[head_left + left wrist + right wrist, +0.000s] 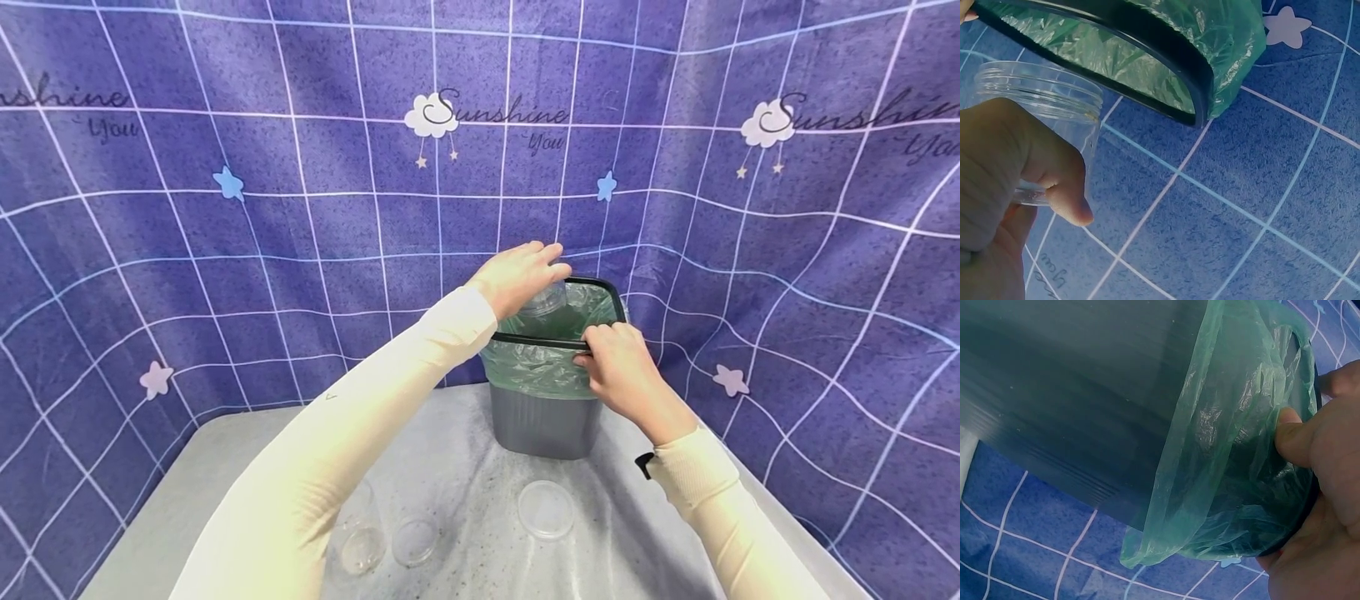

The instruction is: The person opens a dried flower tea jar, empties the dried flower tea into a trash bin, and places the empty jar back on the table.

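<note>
A clear jar (1088, 125) with a threaded mouth is in my left hand (517, 282), its fingers and thumb curled round the side. In the head view, the jar (546, 300) is partly hidden by that hand and hangs over the bin's opening, mouth end downward. My right hand (624, 367) grips the near right part of the black rim (540, 342), with its thumb (1294, 437) pressed on the green bag outside. This green plastic bag (534, 371) lines the grey bin (546, 427) and folds over its outside. The bin stands upright on the table.
On the grey-white table (457, 442) a round clear lid (546, 510) lies in front of the bin. Farther left are a clear container (363, 548) and another clear round piece (415, 542), close to my left sleeve. A blue gridded cloth (337, 208) hangs behind and along the right.
</note>
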Action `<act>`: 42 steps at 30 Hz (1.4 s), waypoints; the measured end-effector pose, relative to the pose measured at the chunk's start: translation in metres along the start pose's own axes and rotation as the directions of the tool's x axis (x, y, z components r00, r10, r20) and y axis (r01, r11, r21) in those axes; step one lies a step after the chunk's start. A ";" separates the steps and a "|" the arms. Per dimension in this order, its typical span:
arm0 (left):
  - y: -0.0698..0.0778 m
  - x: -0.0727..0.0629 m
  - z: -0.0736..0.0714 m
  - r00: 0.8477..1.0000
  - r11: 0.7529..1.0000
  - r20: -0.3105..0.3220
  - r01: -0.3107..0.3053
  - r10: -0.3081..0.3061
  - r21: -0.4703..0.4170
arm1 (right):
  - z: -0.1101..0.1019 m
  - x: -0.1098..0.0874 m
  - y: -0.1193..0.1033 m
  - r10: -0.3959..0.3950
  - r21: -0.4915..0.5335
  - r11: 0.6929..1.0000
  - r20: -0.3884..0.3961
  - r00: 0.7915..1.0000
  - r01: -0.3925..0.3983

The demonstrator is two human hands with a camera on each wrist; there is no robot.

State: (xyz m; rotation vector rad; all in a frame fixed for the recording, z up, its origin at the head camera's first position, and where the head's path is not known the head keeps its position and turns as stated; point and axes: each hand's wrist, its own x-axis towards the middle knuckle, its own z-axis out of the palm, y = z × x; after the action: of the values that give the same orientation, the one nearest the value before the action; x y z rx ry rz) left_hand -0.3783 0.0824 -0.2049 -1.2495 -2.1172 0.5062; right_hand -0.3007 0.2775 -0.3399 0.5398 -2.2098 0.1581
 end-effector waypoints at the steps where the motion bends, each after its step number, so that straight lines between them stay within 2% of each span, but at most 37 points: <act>1: -0.001 -0.001 0.000 1.000 1.000 0.009 0.010 -0.010 -0.025 | 0.000 0.000 0.000 -0.002 0.000 1.000 -0.002 1.000 0.002; 6: -0.008 -0.006 -0.004 0.999 0.990 -0.003 0.043 -0.044 -0.135 | 0.000 0.002 -0.002 -0.010 0.001 1.000 -0.013 1.000 0.010; 12: -0.011 -0.013 -0.005 0.997 0.978 -0.038 0.052 -0.061 -0.201 | -0.001 0.002 -0.003 -0.016 0.001 1.000 -0.026 1.000 0.016; 18: -0.014 -0.019 -0.002 0.992 0.951 -0.020 0.117 -0.128 -0.286 | -0.003 0.002 -0.004 -0.016 0.005 1.000 -0.020 1.000 0.016; 22: -0.015 -0.022 -0.002 0.987 0.932 -0.047 0.131 -0.155 -0.338 | -0.003 0.001 -0.005 -0.019 0.011 1.000 -0.028 0.999 0.019; 26: -0.015 -0.025 -0.002 0.979 0.905 -0.081 0.139 -0.187 -0.401 | -0.003 0.000 -0.004 -0.020 0.012 1.000 -0.028 0.999 0.020; 31: -0.014 -0.028 0.001 0.966 0.857 -0.098 0.164 -0.240 -0.489 | -0.002 -0.001 -0.004 -0.015 0.011 1.000 -0.023 1.000 0.015; 38: -0.013 -0.035 0.000 0.938 0.804 -0.114 0.212 -0.326 -0.556 | -0.002 -0.001 -0.004 -0.013 0.013 1.000 -0.018 1.000 0.013; 42: -0.012 -0.036 -0.002 0.915 0.764 -0.113 0.249 -0.387 -0.595 | -0.003 0.000 -0.004 -0.016 0.015 1.000 -0.022 1.000 0.016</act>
State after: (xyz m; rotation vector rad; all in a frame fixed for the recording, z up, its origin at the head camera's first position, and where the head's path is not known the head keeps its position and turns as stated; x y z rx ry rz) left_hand -0.3716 0.0449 -0.2082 -1.1273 -2.2856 -0.4519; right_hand -0.2968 0.2746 -0.3388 0.5617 -2.1842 0.1716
